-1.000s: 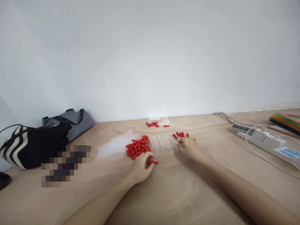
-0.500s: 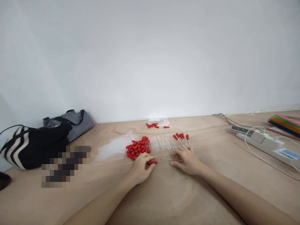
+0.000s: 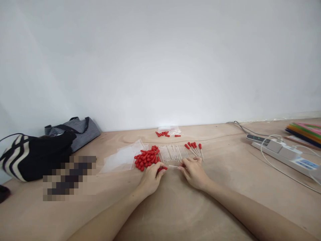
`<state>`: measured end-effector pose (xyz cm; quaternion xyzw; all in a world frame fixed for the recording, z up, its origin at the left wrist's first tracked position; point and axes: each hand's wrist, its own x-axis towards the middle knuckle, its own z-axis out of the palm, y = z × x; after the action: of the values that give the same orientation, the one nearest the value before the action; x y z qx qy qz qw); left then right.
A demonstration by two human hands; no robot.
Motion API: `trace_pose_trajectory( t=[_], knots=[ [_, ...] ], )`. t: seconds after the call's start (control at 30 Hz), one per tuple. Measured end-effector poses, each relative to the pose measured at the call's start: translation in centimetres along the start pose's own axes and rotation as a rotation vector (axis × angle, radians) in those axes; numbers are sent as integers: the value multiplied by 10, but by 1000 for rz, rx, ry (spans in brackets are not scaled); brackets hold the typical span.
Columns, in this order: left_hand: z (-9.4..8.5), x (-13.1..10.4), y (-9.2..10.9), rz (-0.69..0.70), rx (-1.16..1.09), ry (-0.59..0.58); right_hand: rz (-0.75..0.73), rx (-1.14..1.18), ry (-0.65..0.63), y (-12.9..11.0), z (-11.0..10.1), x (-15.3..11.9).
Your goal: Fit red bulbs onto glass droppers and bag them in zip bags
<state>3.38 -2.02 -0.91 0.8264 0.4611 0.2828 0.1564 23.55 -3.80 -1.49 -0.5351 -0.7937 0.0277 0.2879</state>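
Note:
My left hand (image 3: 151,177) pinches a red rubber bulb (image 3: 162,169), its narrow end pointing right. Facing it, my right hand (image 3: 194,171) is closed on a thin clear tube (image 3: 173,166), whose free end points left at the bulb with a small gap between them. Just beyond my left hand lies a pile of red bulbs (image 3: 146,158). A row of clear tubes (image 3: 173,153) spreads to the right of that pile. Several tubes with red bulbs on their ends (image 3: 194,146) lie fanned out behind my right hand.
Clear plastic bags (image 3: 121,159) lie left of the pile. Near the wall are more red bulbs (image 3: 162,134) and a small bag (image 3: 169,128). Bags (image 3: 50,150) stand at left; a power strip (image 3: 286,154) with cables and coloured folders (image 3: 304,134) are at right.
My left hand has closed on the red bulb and lifted it slightly. My right hand has moved a little left and away from me, bringing the tube up level with the bulb.

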Motion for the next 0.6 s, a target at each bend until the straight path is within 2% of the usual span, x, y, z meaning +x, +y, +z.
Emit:
trace_pose_trajectory(
  t=[0.23,0.37,0.6],
  knots=[
    [1,-2,1,14,-41,1,-15,23,-10,-6,1,-1],
    [-1,-2,4,34,-19,24,-71,79,-35,-6,-1,-2],
    [0,-2,4,31,-45,64,-94,105,-7,-8,-3,-4]
  ],
)
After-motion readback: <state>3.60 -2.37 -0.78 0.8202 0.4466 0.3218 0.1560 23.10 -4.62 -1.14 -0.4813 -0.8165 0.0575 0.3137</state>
